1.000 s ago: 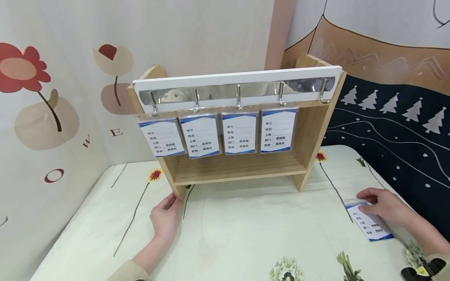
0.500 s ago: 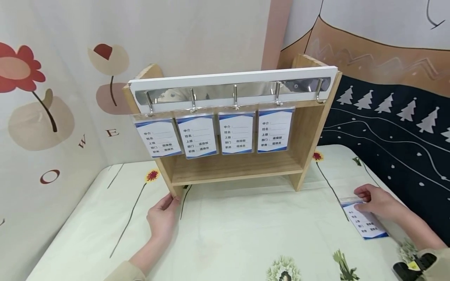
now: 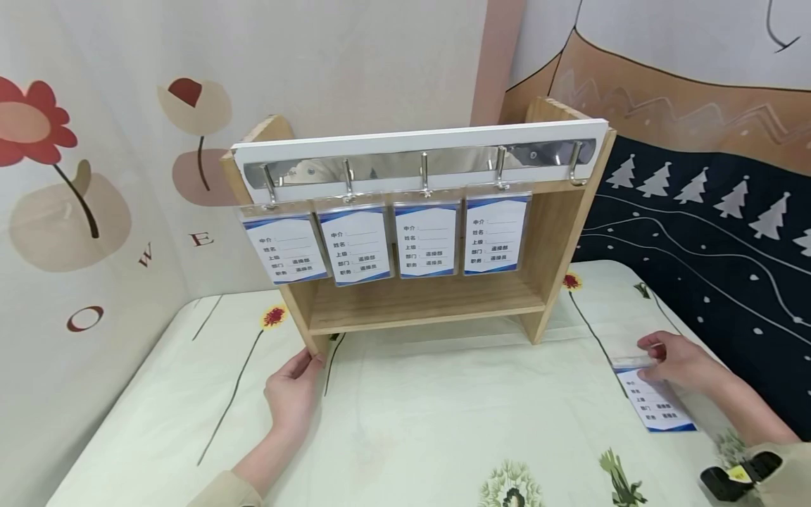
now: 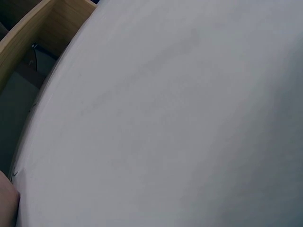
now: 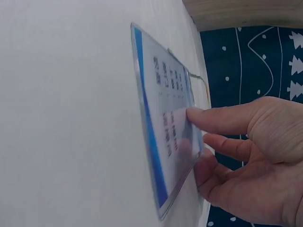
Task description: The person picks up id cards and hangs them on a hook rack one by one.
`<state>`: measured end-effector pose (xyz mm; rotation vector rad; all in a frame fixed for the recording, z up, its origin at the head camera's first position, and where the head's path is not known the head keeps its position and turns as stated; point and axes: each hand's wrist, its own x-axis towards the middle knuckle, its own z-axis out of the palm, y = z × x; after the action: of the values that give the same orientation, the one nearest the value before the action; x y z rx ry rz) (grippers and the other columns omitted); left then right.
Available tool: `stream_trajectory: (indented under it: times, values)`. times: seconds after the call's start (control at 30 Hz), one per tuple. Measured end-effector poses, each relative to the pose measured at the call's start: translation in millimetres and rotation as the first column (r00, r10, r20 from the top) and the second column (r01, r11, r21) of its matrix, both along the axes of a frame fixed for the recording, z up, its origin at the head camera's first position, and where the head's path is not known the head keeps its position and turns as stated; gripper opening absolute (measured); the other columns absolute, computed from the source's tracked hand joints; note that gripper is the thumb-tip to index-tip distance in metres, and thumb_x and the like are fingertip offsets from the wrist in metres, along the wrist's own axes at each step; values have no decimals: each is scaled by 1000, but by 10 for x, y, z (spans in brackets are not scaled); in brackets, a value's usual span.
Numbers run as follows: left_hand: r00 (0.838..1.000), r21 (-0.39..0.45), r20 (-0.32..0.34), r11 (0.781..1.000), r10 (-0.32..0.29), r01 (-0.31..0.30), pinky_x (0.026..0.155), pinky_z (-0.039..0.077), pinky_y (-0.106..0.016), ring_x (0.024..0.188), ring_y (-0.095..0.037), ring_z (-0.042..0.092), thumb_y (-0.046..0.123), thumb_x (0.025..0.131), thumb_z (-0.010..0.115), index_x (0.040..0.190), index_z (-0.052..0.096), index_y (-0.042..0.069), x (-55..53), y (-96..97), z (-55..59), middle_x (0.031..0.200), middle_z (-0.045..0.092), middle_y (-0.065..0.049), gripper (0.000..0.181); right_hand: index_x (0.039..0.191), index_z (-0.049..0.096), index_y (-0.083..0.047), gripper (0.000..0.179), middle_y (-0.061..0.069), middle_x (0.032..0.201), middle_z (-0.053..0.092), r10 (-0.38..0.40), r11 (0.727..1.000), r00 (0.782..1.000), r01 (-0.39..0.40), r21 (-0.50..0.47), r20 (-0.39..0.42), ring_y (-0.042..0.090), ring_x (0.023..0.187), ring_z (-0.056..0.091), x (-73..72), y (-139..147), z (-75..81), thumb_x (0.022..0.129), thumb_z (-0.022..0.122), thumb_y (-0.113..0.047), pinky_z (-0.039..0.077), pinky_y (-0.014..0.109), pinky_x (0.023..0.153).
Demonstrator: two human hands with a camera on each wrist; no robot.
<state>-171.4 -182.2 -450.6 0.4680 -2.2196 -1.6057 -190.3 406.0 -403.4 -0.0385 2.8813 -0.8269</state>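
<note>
A wooden rack [image 3: 431,310] stands on the table, with a white board [image 3: 412,141] and a metal strip of several hooks across its top front. Clear badge holders with printed cards [image 3: 426,239] hang from the hooks, and the rightmost hook [image 3: 575,165] carries none. My left hand [image 3: 294,394] pinches the bottom front corner of the rack's left side panel. Over to the right, my right hand [image 3: 687,362] holds another badge holder [image 3: 662,405] by its edge, thumb [image 5: 220,119] on the card face and fingers beneath. Whether this badge touches the cloth is hard to tell.
A pale green flowered cloth [image 3: 443,415] covers the table. Behind it hangs a light curtain [image 3: 380,63] with flower prints. A dark cloth with white trees [image 3: 697,232] borders the right side.
The head view has shifted slightly, so the rack sits a little further left in it. Both hands keep their holds, and the badge's lower end appears slightly turned.
</note>
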Motion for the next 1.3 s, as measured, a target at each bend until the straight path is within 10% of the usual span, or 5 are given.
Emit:
stream_trajectory:
  times: [0.53, 0.97, 1.3]
  values:
    - [1000, 4, -8, 1000, 4, -4, 75, 44, -2, 116, -31, 65, 14, 99, 66, 131, 67, -3, -12, -5, 3, 122, 69, -21, 36, 110, 61, 12, 32, 6, 90, 56, 66, 994, 997, -69, -80, -37, 13, 77, 48, 61, 54, -40, 86, 77, -3, 43, 24, 61]
    - [1000, 4, -12, 1000, 9, -8, 75, 44, -2, 116, -31, 65, 14, 99, 66, 131, 67, -2, 2, 0, 3, 122, 69, -21, 36, 116, 64, 4, 27, 9, 100, 70, 3, 985, 974, -42, -168, -225, 7, 77, 59, 153, -43, -15, 92, 74, -3, 48, 20, 65]
    - [1000, 15, -11, 1000, 1, -1, 76, 44, -3, 116, -30, 65, 13, 99, 66, 131, 67, -2, -5, 5, 4, 123, 69, -21, 36, 116, 70, -6, 21, -19, 94, 70, -48, 922, 970, -48, -385, -238, 4, 78, 62, 173, -56, 92, 96, 71, -2, 53, 21, 63]
